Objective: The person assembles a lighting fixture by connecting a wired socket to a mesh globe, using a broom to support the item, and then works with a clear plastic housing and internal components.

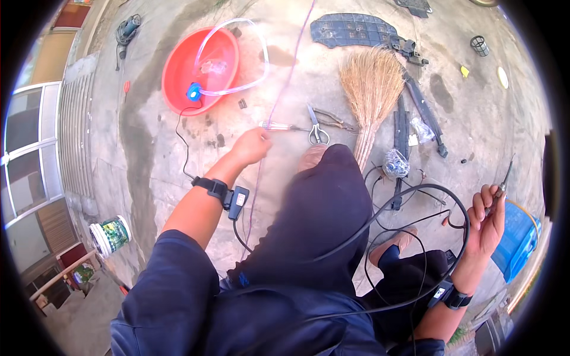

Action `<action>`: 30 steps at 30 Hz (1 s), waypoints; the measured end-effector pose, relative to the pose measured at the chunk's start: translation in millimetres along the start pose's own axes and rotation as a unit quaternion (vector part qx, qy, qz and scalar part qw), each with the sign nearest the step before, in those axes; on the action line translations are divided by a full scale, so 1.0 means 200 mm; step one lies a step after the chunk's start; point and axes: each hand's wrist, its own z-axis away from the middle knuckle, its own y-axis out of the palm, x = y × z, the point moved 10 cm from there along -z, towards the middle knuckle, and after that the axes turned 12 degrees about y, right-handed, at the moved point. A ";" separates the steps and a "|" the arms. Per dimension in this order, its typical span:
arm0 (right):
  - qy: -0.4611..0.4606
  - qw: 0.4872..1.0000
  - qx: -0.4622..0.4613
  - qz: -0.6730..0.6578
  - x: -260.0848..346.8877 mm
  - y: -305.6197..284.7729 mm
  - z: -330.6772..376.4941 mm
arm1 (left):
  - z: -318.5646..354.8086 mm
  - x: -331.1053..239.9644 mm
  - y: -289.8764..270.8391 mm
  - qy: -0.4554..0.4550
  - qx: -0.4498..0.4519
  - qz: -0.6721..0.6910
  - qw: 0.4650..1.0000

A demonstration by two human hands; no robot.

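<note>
Grey concrete ground point(285, 77), stained in dark patches, spreads outdoors, with a windowed building front point(27, 127) along its left edge and a white-and-green bucket point(113, 235) standing near that side. Toward the far edge sit a red basin point(177, 71), a clear hose point(265, 50) looping over its rim, and a black slotted panel point(353, 31). Mid-ground, a straw broom point(372, 77) lies just beside pliers point(345, 126) and scissors point(316, 123). At the right edge, the right hand's grip point(484, 222) is curled closed around a slender pointed tool point(503, 186), its tip aimed away from the body, near a blue bucket point(515, 243). Over the middle of the ground, the left hand's grip point(252, 146) has its fingers bent at the handle end of a screwdriver point(274, 126); whether they pinch it I cannot tell.
</note>
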 end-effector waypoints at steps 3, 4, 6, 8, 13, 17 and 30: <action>0.001 1.000 -0.022 0.012 -0.02 -0.01 -0.06 | -0.18 -0.09 0.15 0.070 0.011 -0.056 0.996; 0.012 1.000 -0.020 0.016 -0.04 -0.02 -0.07 | -0.18 -0.11 0.18 0.090 0.006 -0.103 0.991; 0.027 0.999 -0.030 0.027 -0.07 -0.03 -0.07 | -0.19 -0.15 0.24 0.086 0.031 -0.154 0.984; 0.030 0.998 -0.049 0.030 -0.07 -0.04 -0.07 | -0.28 -0.12 0.28 0.074 0.048 -0.191 0.978; 0.044 0.996 -0.068 0.034 -0.10 -0.11 -0.10 | -0.38 -0.18 0.26 0.045 0.081 -0.291 0.952; 0.046 0.995 -0.077 0.038 -0.10 -0.11 -0.14 | -0.46 -0.14 0.32 0.057 0.131 -0.375 0.916; 0.042 0.994 -0.088 0.043 -0.11 -0.08 -0.23 | -0.49 0.03 0.35 0.136 0.152 -0.488 0.849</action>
